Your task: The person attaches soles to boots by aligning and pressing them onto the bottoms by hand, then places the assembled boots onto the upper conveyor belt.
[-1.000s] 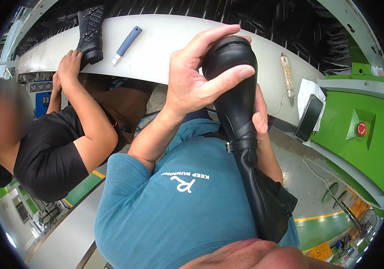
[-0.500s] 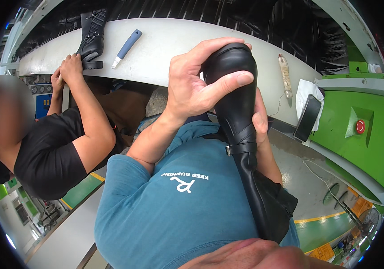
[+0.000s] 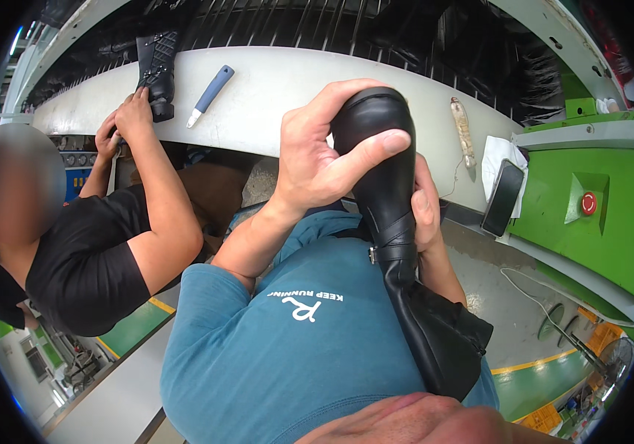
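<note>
A tall black boot (image 3: 385, 181) with a buckled ankle strap lies along my chest, its toe pointing away from me and its shaft hanging toward my right side. My left hand (image 3: 324, 152) is wrapped round the toe, thumb across the upper and fingers over the tip. On the boot's right side my right hand (image 3: 426, 211) grips near the instep; its palm and some fingers are hidden behind the boot. Beyond the toe lies a white worktop (image 3: 265, 89). A knife with a blue-grey handle (image 3: 214, 90) rests there, left of my left hand.
At the left, a person in black (image 3: 102, 259) works on another black boot (image 3: 157, 70) with both hands. To the right are a wrapped stick-like tool (image 3: 463, 133), a phone (image 3: 504, 196) on white cloth, and a green machine (image 3: 568, 229) with a red button (image 3: 589, 203). Metal rods line the back.
The view has shifted slightly, so the worktop sits lower. My grip on the boot looks the same. The other person's boot has turned on the worktop.
</note>
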`<state>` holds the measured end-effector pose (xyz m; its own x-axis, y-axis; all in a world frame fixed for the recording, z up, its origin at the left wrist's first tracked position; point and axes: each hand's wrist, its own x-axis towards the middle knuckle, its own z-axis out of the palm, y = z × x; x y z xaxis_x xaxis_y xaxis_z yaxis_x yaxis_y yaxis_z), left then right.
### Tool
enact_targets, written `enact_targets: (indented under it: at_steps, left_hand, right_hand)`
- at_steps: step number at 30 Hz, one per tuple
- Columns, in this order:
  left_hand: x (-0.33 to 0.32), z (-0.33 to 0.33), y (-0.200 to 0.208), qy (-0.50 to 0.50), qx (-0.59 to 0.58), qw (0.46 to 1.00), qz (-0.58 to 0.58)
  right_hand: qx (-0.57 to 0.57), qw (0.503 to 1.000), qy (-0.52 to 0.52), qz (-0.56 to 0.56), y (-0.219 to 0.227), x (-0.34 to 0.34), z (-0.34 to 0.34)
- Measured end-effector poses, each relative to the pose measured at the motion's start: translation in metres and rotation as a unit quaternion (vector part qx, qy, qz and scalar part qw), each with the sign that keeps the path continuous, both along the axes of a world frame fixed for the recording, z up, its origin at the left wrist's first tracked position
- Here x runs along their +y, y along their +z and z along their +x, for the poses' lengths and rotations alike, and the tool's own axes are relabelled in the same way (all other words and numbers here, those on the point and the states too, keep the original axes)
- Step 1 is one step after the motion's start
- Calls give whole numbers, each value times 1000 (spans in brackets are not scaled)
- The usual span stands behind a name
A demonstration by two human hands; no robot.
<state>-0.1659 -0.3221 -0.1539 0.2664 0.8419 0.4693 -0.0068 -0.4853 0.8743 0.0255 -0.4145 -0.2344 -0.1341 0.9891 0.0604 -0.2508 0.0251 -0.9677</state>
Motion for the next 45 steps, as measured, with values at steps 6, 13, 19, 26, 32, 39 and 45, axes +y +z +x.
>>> enact_targets:
  at_steps: [6, 13, 19, 26, 32, 39, 45]
  left_hand:
    - [-5, -7, -1, -16, -114, 993, -3]
    - [-5, -10, -11, -11, -209, 978, 4]
    - [-14, -41, -21, -67, -88, 988, -110]
    - [-28, -49, -35, -62, -35, 988, -134]
    - [-29, -60, -43, -87, -5, 988, -125]
    - [-27, -56, -59, -92, 18, 990, -102]
    - [-37, -50, -72, -76, -12, 964, -255]
  right_hand:
    - [-68, 992, -105, 15, -36, -16, 9]
    - [4, 973, -228, -45, -53, -25, -11]
    - [-337, 879, -248, 227, -22, -1, 46]
    - [-387, 838, -180, 339, 5, 17, 74]
    - [-363, 848, -160, 352, 12, 22, 75]
    - [-431, 831, -104, 336, 24, 23, 82]
    - [-465, 839, -54, 276, 47, 23, 82]
